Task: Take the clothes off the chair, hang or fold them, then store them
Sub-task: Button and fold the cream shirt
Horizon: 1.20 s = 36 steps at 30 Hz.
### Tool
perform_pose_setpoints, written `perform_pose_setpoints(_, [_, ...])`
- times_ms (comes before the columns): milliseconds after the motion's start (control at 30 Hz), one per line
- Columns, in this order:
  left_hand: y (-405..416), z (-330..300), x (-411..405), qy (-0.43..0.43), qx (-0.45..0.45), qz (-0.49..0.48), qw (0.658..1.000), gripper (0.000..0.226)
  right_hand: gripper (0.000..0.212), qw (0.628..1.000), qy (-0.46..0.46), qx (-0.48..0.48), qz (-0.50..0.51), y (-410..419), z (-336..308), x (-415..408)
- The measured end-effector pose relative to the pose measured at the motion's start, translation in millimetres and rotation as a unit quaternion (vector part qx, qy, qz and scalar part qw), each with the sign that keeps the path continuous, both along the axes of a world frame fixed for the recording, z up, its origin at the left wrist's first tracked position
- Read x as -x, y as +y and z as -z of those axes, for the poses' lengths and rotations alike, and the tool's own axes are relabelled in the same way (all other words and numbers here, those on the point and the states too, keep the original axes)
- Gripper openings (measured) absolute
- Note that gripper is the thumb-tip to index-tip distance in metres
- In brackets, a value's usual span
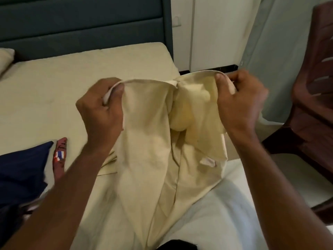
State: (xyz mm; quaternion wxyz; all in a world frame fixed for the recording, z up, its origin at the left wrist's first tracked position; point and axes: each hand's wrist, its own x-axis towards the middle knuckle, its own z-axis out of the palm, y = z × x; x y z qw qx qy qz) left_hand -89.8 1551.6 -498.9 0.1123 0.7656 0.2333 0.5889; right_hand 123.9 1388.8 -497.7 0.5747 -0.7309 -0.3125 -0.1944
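Shirt (153,141), cream and collared, hangs in front of us by its upper edge, spread between our two hands above the near edge of the bed (54,98). Its long axis runs straight down from that held edge toward our body, so all the cloth lies below the grips and the tail drops out of view at the bottom of the picture. The collar and shoulder line run roughly level from left to right, a little higher on the right.

Our left hand (102,109) pinches the left end of the edge, thumb on the near face and fingers curled round behind. Our right hand (241,98) grips the right end the same way, thumb pressed over the fold. Both hands stand about level, well apart, with the bunched middle of the shirt between them. Neither is clearly nearer to the bulk of the cloth; the left is the one nearer the open mattress.

We judge the shirt is already off the chair (313,105) and being opened out for folding. The bed lies ahead and to the left, so the likely move is to lay the shirt forward onto it, flat. The hanging folds are loose and may crease as they land.

A dark blue cloth (23,170) and a red patterned cloth (60,156) lie at the bed's near left corner. The chair stands at our right, with a pale curtain (273,42) behind it.
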Motion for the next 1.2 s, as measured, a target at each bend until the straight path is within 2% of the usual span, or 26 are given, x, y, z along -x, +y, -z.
perform_pose_setpoints(67, [-31.6, 21.1, 4.6, 0.030, -0.029, 0.001, 0.999, 0.009, 0.022, 1.000, 0.000, 0.002, -0.011, -12.8, 17.1, 31.4])
perform_pose_setpoints(133, [-57.6, 71.5, 15.2, 0.116, -0.003, 0.013, 0.993, 0.012, 0.024, 0.991, 0.060, 0.102, -0.057, -26.0, 65.5, 65.9])
perform_pose_setpoints(200, [-80.2, 126.9, 30.3, 0.191, 0.078, 0.062, 0.976, 0.018, 0.025, 0.953, 0.139, 0.244, -0.117, -39.4, 115.8, 95.0])
perform_pose_setpoints(267, [-103.7, 169.0, 44.2, 0.263, 0.172, 0.108, 0.943, 0.025, 0.021, 0.887, 0.183, 0.373, -0.200, -47.5, 149.4, 109.3])
perform_pose_setpoints(300, [-114.8, 182.8, 49.4, 0.301, 0.199, 0.110, 0.926, 0.023, 0.020, 0.862, 0.190, 0.407, -0.233, -48.9, 156.2, 112.2])
perform_pose_setpoints(333, [-126.3, 191.7, 52.7, 0.332, 0.217, 0.095, 0.913, 0.019, 0.020, 0.852, 0.192, 0.417, -0.250, -50.3, 158.5, 111.9])
perform_pose_setpoints(433, [-149.0, 193.9, 51.3, 0.330, 0.262, 0.016, 0.907, 0.030, 0.017, 0.858, 0.202, 0.411, -0.232, -52.1, 155.5, 107.8])
perform_pose_setpoints(567, [-152.9, 184.2, 38.1, 0.286, 0.279, -0.021, 0.917, 0.026, 0.015, 0.855, 0.237, 0.401, -0.229, -52.2, 156.7, 107.1])
perform_pose_setpoints(667, [-152.1, 186.5, 28.3, 0.248, 0.360, 0.002, 0.899, 0.030, 0.016, 0.846, 0.279, 0.356, -0.283, -51.7, 158.7, 102.5])
perform_pose_setpoints(800, [-152.7, 173.1, 12.1, 0.114, 0.452, 0.064, 0.883, 0.039, 0.015, 0.841, 0.336, 0.243, -0.347, -53.6, 156.7, 99.2])
perform_pose_setpoints(933, [-151.0, 158.4, 4.4, 0.031, 0.507, 0.137, 0.851, 0.037, 0.013, 0.816, 0.408, 0.132, -0.387, -57.2, 146.8, 98.8])
perform_pose_setpoints(1000, [-147.9, 156.5, 5.6, 0.015, 0.511, 0.120, 0.851, 0.031, 0.013, 0.819, 0.433, 0.086, -0.367, -58.0, 143.2, 98.6])
perform_pose_setpoints(1100, [-136.1, 152.2, 16.6, 0.020, 0.485, 0.066, 0.872, 0.028, 0.010, 0.831, 0.454, 0.048, -0.317, -58.8, 142.1, 97.4])
perform_pose_setpoints(1200, [-119.6, 138.9, 32.2, -0.007, 0.494, 0.046, 0.868, 0.029, 0.006, 0.821, 0.476, 0.038, -0.314, -60.7, 141.9, 97.2])
